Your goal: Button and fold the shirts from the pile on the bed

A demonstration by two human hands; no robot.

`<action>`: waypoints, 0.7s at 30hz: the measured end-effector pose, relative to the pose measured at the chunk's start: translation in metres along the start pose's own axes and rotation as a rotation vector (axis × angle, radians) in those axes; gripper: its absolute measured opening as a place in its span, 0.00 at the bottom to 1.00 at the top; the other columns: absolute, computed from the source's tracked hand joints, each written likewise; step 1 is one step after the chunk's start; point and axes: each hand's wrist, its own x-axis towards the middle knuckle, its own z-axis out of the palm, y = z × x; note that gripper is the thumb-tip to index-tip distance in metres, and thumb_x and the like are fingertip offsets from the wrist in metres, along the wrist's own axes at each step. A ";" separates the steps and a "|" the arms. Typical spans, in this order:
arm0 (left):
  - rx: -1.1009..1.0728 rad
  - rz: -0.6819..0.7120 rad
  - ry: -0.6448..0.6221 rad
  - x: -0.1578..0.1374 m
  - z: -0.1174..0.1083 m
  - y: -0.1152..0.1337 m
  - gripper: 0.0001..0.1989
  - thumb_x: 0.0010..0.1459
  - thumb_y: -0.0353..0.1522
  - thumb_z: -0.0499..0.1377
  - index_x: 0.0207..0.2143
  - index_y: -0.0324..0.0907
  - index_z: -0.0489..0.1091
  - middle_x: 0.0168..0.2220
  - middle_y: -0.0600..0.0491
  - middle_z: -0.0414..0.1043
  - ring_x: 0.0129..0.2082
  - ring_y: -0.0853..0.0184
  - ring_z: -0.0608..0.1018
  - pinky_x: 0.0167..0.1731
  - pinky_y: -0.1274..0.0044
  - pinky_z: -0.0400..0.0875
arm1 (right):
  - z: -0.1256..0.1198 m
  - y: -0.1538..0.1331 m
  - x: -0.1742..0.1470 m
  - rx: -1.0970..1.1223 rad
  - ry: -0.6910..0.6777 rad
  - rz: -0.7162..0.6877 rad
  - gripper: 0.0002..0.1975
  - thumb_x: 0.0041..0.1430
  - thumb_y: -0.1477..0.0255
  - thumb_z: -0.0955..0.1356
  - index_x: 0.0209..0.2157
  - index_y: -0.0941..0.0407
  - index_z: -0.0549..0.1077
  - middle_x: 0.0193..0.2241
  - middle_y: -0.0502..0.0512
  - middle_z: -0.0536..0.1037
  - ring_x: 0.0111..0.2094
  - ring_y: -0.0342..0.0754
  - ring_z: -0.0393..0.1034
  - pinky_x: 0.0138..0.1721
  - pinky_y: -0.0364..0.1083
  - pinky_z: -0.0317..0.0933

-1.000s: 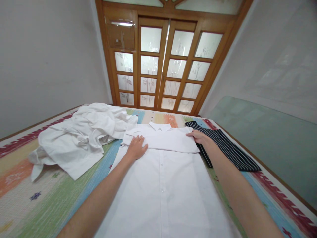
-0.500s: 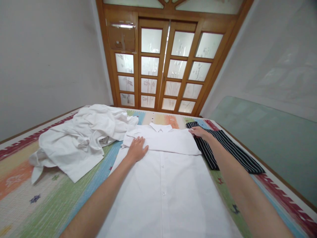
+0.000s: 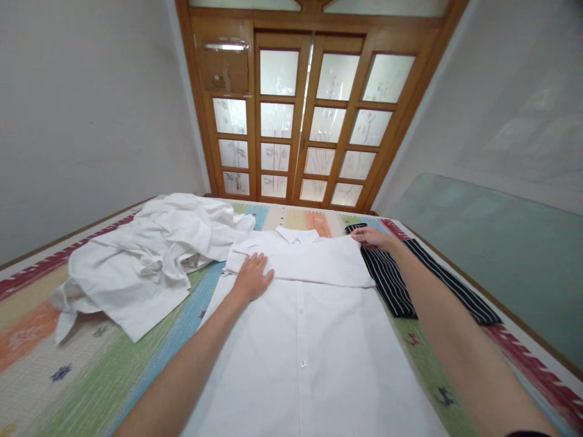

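A white button-up shirt [image 3: 337, 352] lies spread on the bed, its collar at the far end and its buttons facing up. A sleeve [image 3: 314, 264] is folded flat across its chest. My left hand [image 3: 252, 278] rests palm down on the left part of that sleeve, fingers stretched out. At the shirt's far right shoulder, my right hand [image 3: 371, 237] pinches the edge of the white cloth between thumb and fingers. Just beneath and beside that hand is a folded black garment with white stripes [image 3: 387, 282].
A crumpled heap of white cloth [image 3: 136, 264] sits to the left of the shirt. The bed carries a striped, multicoloured cover [image 3: 109, 370]. A pale green headboard-like panel [image 3: 492, 243] stands along the right side. Wooden doors with glass panes [image 3: 298, 145] are beyond the far edge.
My right hand has shifted slightly right and up at the shoulder edge. The striped garment appears a little farther right. My left hand stays in place on the sleeve.
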 end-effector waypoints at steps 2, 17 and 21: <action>0.001 0.002 -0.007 0.000 0.000 0.000 0.25 0.65 0.39 0.48 0.59 0.35 0.65 0.62 0.40 0.64 0.65 0.53 0.62 0.63 0.59 0.56 | -0.003 0.003 0.004 -0.053 0.048 0.064 0.16 0.47 0.60 0.74 0.27 0.57 0.72 0.14 0.42 0.62 0.14 0.36 0.51 0.14 0.38 0.43; 0.058 0.012 -0.026 0.000 -0.005 0.005 0.25 0.65 0.38 0.48 0.58 0.34 0.65 0.62 0.41 0.63 0.65 0.55 0.60 0.64 0.61 0.54 | 0.052 -0.010 0.001 -0.635 0.623 -0.128 0.13 0.59 0.75 0.65 0.44 0.64 0.73 0.46 0.68 0.76 0.52 0.57 0.67 0.57 0.51 0.57; 0.085 -0.012 -0.048 0.000 -0.008 0.007 0.26 0.65 0.39 0.47 0.59 0.33 0.64 0.63 0.41 0.62 0.66 0.53 0.59 0.65 0.58 0.51 | 0.110 -0.012 -0.019 -0.720 0.380 -0.205 0.24 0.66 0.65 0.59 0.55 0.67 0.68 0.57 0.71 0.69 0.61 0.58 0.59 0.63 0.52 0.48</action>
